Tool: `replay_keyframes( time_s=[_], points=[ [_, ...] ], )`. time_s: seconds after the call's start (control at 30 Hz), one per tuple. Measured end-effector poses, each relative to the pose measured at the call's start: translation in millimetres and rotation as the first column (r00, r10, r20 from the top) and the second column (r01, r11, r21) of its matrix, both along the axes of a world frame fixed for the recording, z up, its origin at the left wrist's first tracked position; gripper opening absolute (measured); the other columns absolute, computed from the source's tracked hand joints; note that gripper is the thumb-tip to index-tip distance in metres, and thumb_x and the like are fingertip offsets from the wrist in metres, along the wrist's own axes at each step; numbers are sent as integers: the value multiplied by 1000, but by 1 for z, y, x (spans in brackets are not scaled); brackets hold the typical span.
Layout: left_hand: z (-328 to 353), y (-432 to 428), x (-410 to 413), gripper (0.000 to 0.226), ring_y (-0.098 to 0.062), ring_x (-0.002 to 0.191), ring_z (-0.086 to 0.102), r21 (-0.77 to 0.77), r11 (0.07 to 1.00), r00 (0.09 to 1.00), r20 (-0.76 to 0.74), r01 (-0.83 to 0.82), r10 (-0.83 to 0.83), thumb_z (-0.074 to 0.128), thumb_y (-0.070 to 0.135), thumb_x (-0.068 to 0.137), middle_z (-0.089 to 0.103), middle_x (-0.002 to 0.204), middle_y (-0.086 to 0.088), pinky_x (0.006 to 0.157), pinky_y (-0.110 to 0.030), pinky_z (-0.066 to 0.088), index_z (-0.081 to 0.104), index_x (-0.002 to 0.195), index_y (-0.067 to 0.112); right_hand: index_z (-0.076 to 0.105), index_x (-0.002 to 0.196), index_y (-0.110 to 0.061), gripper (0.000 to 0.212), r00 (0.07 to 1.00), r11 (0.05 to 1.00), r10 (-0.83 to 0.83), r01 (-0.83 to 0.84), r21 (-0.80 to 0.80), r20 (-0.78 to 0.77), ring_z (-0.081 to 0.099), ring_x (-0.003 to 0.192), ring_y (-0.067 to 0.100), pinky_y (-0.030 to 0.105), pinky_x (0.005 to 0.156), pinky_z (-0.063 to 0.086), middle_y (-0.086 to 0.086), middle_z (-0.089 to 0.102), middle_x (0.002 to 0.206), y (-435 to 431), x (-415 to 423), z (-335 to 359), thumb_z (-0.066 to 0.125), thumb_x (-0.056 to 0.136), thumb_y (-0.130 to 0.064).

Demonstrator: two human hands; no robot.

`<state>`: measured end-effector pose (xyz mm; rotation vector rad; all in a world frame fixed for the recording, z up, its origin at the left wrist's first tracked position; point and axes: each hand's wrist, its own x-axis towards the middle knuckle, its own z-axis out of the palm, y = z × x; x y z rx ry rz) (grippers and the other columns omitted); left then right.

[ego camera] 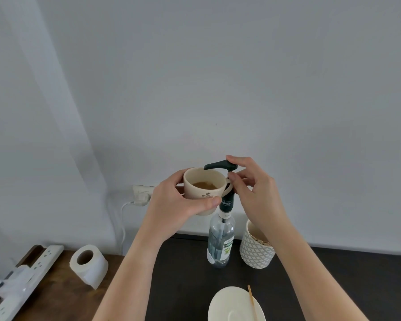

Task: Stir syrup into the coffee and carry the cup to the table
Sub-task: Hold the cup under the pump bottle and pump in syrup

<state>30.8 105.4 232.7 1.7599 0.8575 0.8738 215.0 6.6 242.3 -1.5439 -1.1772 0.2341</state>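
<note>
Cream china sits in the left hand (171, 200): the cup (204, 188) is held up off the counter, fingers round the far side and thumb pressed across the near wall, with brown coffee (204, 185) low inside. Its rim is tucked just under the spout of the dark green pump (219, 165). The right hand (255, 191) rests on that pump, index finger laid over the top, thumb against the stem, the other fingers loosely curled and gripping nothing else. The pump crowns a clear syrup bottle (220, 242) standing on the dark counter (183, 274). Just right of the bottle stands a patterned pot (256, 251) of wooden sticks. Nearer the person lies a white saucer (232, 304) with a thin wooden stirrer (252, 302) across it. Off to the left, on a brown wooden top, are a paper roll (88, 265) and a white power strip (33, 272).
</note>
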Motion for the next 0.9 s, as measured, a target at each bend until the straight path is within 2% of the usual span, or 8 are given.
replay_keyframes(
  time_s=[0.1,0.2,0.43,0.57,0.67,0.73,0.9],
  points=[
    [0,-1,1,63,-1,104,79,-4,1000,1000,4,10,-10,107,36,65,83,111,23,87,-29,67,77,120,42,66,126,-48,38,1000,1000,4,-4,-5,0,75,87,8,9,78,52,-6,80,86,0,0,0,65,107,-16],
    [-1,-1,2,64,-4,105,79,-12,1000,1000,11,14,-14,107,35,65,84,112,20,88,-29,68,77,122,40,68,128,-43,35,1000,1000,9,-9,-25,-2,76,86,9,15,81,56,-6,80,85,2,0,0,65,106,-16],
    [-2,-1,6,67,-7,107,79,-28,999,1000,17,24,-24,107,35,65,84,113,17,88,-31,68,76,124,41,65,130,-43,34,1000,999,-5,6,-45,28,76,88,10,27,84,60,-7,79,88,0,3,-1,63,108,-18],
    [-1,0,8,68,-6,107,79,-26,999,999,17,36,-36,107,34,66,84,112,19,86,-28,68,76,125,40,61,131,-44,35,997,998,7,-3,-56,72,76,88,8,27,82,60,-8,79,91,-2,5,1,60,109,-18],
    [-1,0,8,69,-5,108,78,-18,999,999,19,43,-42,107,34,65,83,113,20,83,-25,67,75,126,40,61,133,-42,34,997,998,12,-7,-60,78,76,88,12,40,84,64,-7,79,92,-1,6,2,60,109,-17],
    [0,1,8,69,-6,109,78,-14,999,999,17,44,-44,107,36,65,83,114,19,85,-26,68,75,126,40,61,132,-43,35,997,998,13,-9,-55,77,77,88,13,46,85,65,-7,79,92,0,6,2,60,109,-17],
    [0,2,10,68,-7,109,79,-24,998,998,24,52,-51,107,34,66,84,115,16,89,-30,68,76,126,39,62,126,-53,39,1000,1000,10,-10,-24,20,78,90,13,49,87,65,-7,79,91,1,6,-3,61,109,-19]
  ],
)
